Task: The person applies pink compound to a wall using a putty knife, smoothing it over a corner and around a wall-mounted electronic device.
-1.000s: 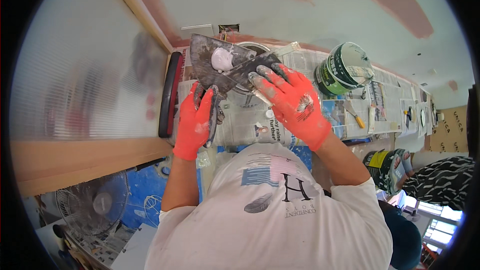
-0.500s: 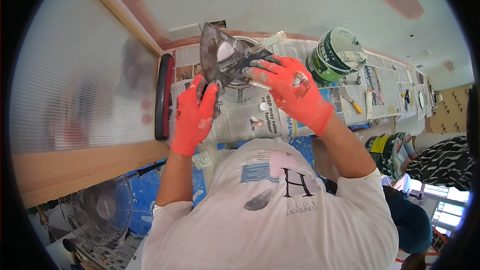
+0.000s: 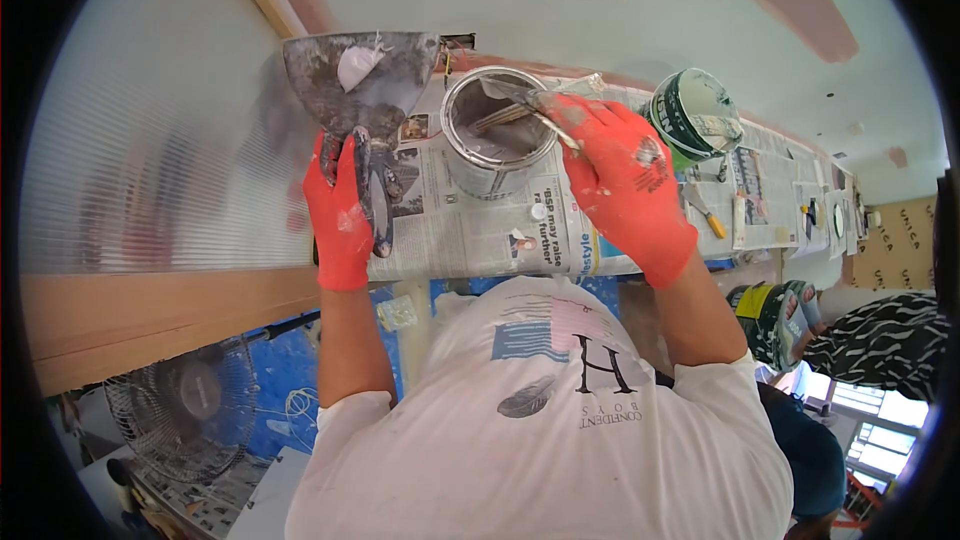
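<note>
One newspaper-covered table [image 3: 455, 230] bears one metal can [image 3: 488, 176], one green bucket [image 3: 672, 120]. My left hand [image 3: 342, 210] curls tight around one broad scraper [image 3: 390, 90]; my right hand [image 3: 630, 170] grips a second scraper [image 3: 514, 92] at the can's mouth. The broad scraper carries one pale dollop [image 3: 358, 67].

Over on the left, the left hand [image 3: 342, 210] has the trowel [image 3: 398, 90] out in front, a dab of paste [image 3: 361, 67] on it! Just right of that, the can [image 3: 492, 183] stands on newspaper [image 3: 425, 250], the right hand's [image 3: 638, 180] spatula [image 3: 510, 92] reaching over its mouth. Further right, a bucket [image 3: 668, 118]; nearer the person, a scraper [image 3: 707, 214] lies on the newspaper. Low at left, a fan [image 3: 200, 388].
</note>
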Tool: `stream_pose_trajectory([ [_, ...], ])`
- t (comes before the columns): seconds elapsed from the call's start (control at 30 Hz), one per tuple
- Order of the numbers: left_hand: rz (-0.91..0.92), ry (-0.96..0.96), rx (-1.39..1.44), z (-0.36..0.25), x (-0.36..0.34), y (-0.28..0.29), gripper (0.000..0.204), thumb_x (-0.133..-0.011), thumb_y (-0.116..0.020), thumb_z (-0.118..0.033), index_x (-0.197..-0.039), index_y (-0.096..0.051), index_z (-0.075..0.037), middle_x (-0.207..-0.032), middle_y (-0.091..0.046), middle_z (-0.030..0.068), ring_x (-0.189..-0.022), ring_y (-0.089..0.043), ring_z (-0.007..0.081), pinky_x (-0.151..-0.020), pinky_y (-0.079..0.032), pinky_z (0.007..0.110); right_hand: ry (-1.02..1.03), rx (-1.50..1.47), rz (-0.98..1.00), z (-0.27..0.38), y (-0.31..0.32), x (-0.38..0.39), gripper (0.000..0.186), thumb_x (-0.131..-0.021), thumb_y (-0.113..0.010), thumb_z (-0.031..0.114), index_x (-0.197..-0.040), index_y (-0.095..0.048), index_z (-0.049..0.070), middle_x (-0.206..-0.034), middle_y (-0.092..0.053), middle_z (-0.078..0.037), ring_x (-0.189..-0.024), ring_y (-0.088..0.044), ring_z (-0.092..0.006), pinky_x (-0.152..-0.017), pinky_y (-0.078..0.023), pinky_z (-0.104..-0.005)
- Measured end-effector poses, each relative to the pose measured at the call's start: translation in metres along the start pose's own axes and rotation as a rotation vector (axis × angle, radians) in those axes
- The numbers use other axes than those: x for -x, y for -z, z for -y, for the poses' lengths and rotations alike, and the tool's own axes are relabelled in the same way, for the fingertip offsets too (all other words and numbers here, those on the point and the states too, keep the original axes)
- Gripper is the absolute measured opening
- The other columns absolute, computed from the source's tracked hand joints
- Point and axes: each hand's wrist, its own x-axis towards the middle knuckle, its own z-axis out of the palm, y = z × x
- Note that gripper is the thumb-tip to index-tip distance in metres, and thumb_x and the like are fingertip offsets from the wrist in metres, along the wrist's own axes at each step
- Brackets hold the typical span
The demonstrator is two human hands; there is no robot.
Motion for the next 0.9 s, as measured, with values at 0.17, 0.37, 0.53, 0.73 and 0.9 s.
stream_pose_trajectory([
  [0.17,0.016,0.072,0.002,0.021,0.005,0.02,0.032,-0.099,-0.055,-0.015,-0.126,-0.055,0.001,-0.109,-0.064,0.0057,-0.092,-0.059,0.0105,-0.08,-0.048,0.026,-0.071,-0.011,0.14,0.003,-0.006,0.009,0.051,-0.076,-0.064,0.002,-0.125,-0.059,0.01,-0.118,-0.065,-0.013,-0.102,-0.06,-0.0328,-0.086,-0.047,-0.0459],
  [0.37,0.165,0.04,0.049,0.035,0.012,0.027,0.032,-0.099,-0.053,-0.014,-0.126,-0.056,0.002,-0.111,-0.064,0.0071,-0.096,-0.06,0.0132,-0.085,-0.047,0.027,-0.083,0.199,0.215,-0.016,-0.047,0.029,0.05,-0.077,-0.064,0.005,-0.126,-0.059,0.015,-0.121,-0.063,-0.016,-0.108,-0.057,-0.0393,-0.094,-0.043,-0.0483],
  [0.53,0.189,-0.013,-0.191,0.052,0.007,0.04,0.036,-0.1,-0.052,-0.02,-0.126,-0.057,0.004,-0.112,-0.061,0.0132,-0.097,-0.062,0.0158,-0.082,-0.05,0.029,-0.056,0.244,0.197,-0.022,-0.052,0.036,0.052,-0.077,-0.065,0.009,-0.127,-0.06,0.02,-0.123,-0.063,-0.015,-0.11,-0.056,-0.0412,-0.096,-0.042,-0.0499],
  [0.73,0.212,-0.176,-0.335,0.062,0.009,0.048,0.034,-0.1,-0.053,-0.022,-0.123,-0.058,0.003,-0.108,-0.063,0.0096,-0.091,-0.061,0.0147,-0.079,-0.049,0.028,-0.033,0.213,0.108,-0.031,-0.057,0.045,0.054,-0.076,-0.067,0.01,-0.128,-0.06,0.024,-0.125,-0.062,-0.014,-0.111,-0.055,-0.0416,-0.097,-0.042,-0.0512],
  [0.9,0.206,-0.195,-0.34,0.053,0.009,0.039,0.035,-0.101,-0.052,-0.024,-0.122,-0.058,0.002,-0.106,-0.062,0.0088,-0.091,-0.06,0.0141,-0.08,-0.049,0.028,-0.091,0.212,0.162,-0.033,-0.055,0.043,0.055,-0.077,-0.066,0.008,-0.129,-0.06,0.025,-0.126,-0.062,-0.014,-0.113,-0.055,-0.0429,-0.098,-0.042,-0.0516],
])
